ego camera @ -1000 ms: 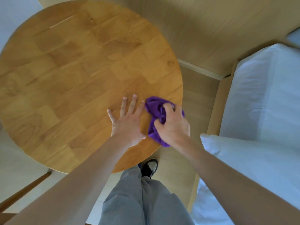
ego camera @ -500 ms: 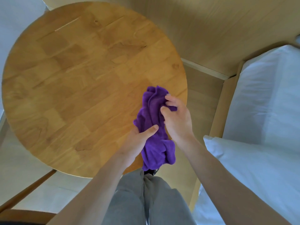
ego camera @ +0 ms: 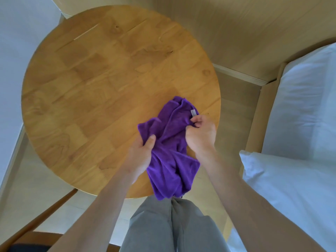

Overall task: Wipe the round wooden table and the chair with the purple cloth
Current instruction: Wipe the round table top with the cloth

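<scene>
The purple cloth [ego camera: 170,151] is bunched and lifted above the near right part of the round wooden table [ego camera: 94,91]. My left hand [ego camera: 140,157] grips its left side, thumb on top. At the cloth's upper right edge, beside a small white label, my right hand [ego camera: 201,133] pinches the fabric. The cloth's lower end hangs past the table's near rim over my grey trousers. A wooden chair [ego camera: 36,226] shows partly at the bottom left.
A bed with white bedding [ego camera: 300,110] and a white pillow [ego camera: 291,188] fills the right side behind a wooden frame [ego camera: 258,113]. A wooden wall panel rises behind the table. A white wall stands at the left.
My left hand left the tabletop and took hold of the cloth. Both hands lifted the cloth off the table and have spread it wider since half a second ago.
</scene>
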Tool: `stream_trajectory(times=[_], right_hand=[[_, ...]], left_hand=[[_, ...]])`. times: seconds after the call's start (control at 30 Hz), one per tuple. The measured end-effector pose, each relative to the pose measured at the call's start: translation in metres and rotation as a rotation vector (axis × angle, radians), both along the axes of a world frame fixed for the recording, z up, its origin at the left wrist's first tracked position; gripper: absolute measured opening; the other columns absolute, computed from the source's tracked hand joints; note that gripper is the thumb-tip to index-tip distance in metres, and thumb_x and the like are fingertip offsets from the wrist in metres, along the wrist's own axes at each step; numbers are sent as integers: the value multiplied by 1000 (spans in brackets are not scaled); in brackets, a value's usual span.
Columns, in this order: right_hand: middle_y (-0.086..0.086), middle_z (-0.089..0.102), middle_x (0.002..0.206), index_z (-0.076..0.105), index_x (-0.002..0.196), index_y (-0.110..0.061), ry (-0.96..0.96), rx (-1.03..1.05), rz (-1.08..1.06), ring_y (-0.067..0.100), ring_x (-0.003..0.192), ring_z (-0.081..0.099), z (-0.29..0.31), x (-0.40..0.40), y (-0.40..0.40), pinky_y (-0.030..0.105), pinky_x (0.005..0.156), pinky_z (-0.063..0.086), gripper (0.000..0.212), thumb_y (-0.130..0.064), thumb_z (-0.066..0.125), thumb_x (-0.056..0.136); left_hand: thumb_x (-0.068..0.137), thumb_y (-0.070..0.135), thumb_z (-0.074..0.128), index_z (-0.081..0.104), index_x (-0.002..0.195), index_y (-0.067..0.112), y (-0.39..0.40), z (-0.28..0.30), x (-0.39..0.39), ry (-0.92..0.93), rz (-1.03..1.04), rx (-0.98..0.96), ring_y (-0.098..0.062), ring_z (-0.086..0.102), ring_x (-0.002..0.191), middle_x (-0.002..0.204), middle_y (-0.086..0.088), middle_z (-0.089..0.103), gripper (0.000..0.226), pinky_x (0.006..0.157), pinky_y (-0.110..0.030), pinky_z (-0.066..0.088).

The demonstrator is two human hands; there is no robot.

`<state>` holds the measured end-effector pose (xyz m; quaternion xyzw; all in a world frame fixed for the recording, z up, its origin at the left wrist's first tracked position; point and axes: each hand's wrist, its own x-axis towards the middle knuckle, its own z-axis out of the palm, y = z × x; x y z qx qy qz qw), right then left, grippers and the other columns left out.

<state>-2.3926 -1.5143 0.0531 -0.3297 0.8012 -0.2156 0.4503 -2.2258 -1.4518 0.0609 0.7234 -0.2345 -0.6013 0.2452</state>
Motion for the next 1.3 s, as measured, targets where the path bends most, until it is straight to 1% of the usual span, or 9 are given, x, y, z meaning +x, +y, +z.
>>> stream_trajectory(times=[0.13,0.3,0.4,0.47,0.57,0.7,0.9,1.1,1.3], right_hand=[[-13,64,78,60,77,-27,-9,-107,84,2,71,59,8,-13,-28,21,74,46,30,2,66,81],[-15,61,79,62,84,-29,-4,-276,168,-3,63,53,35,-10,-53,13,68,44,25,-4,67,84],[-4,60,108,64,109,-21,103,-264,258,11,89,59,42,-5,-51,16,79,42,29,-5,57,85],[3,48,133,57,130,-18,311,-235,428,26,118,51,38,2,-40,30,99,38,46,-8,55,85],[9,32,159,44,149,-20,588,-335,728,35,146,27,30,18,-26,54,120,23,69,-21,59,82],[9,13,170,28,160,-24,649,-419,1016,37,156,9,5,38,-24,62,123,6,79,-37,57,88],[1,-15,171,1,163,-33,700,-238,1229,39,156,-13,-30,59,-31,67,121,-8,82,-62,36,95],[5,-2,172,5,164,-28,769,-295,1270,38,157,0,-34,52,-13,64,123,1,76,-58,25,97],[10,7,171,9,164,-23,792,-415,1396,38,155,9,-39,23,18,62,122,7,76,-54,28,97]], left_hand=[[104,30,56,68,123,20,-23,11,30,-151,20,-27,-25,67,111,116,-5,72,25,103,-50,50],[94,33,67,65,116,24,-74,36,49,-234,37,-222,-15,69,96,106,-1,73,24,95,-47,54],[88,23,70,50,133,23,-85,37,50,-523,-90,-305,-20,59,112,120,-2,63,48,103,-41,46],[86,20,67,42,144,16,-80,36,38,-778,-282,-354,-34,42,129,140,-10,48,64,112,-42,32],[85,25,62,35,154,19,-60,31,12,-918,-515,-484,-37,25,146,161,-13,29,74,123,-52,15],[91,34,58,23,161,25,-24,3,5,-973,-688,-465,-33,4,156,170,-11,7,78,126,-56,4],[98,60,34,-17,159,39,24,-36,43,-948,-827,-286,-31,-18,155,170,-4,-16,82,126,-55,6],[98,55,35,-13,160,36,26,-39,33,-949,-785,-286,-33,-15,155,170,-6,-14,82,125,-57,5],[92,42,37,4,164,29,64,-41,-9,-983,-647,-254,-36,-4,157,171,-11,1,80,125,-58,9]])
